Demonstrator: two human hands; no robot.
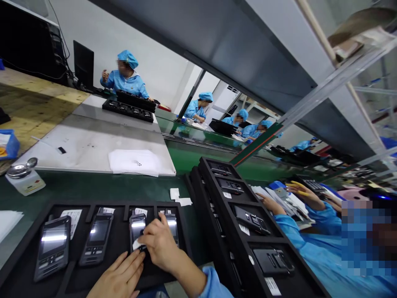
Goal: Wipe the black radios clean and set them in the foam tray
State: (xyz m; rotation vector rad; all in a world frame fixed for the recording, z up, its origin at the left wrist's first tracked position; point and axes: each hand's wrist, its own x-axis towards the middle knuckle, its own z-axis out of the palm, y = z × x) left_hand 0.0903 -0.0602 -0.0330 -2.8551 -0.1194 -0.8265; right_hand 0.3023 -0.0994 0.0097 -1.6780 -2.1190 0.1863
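A black foam tray [77, 273] in front of me holds several handheld devices with screens and keypads. My right hand [159, 244] is curled over the third device [137, 229], its fingers pinching a small white piece on it. My left hand [119, 277] lies flat on the tray just below that device, fingers stretched out and holding nothing. Two more devices [53, 252] [96, 242] lie to the left and another [172, 225] sits partly under my right hand.
A stack of black trays [245, 223] with more devices stands to the right. A person in blue at the right reaches over it. White cloth [135, 162] lies on a grey mat; a dispenser [25, 176] sits at left. Other workers sit along the green belt [192, 155].
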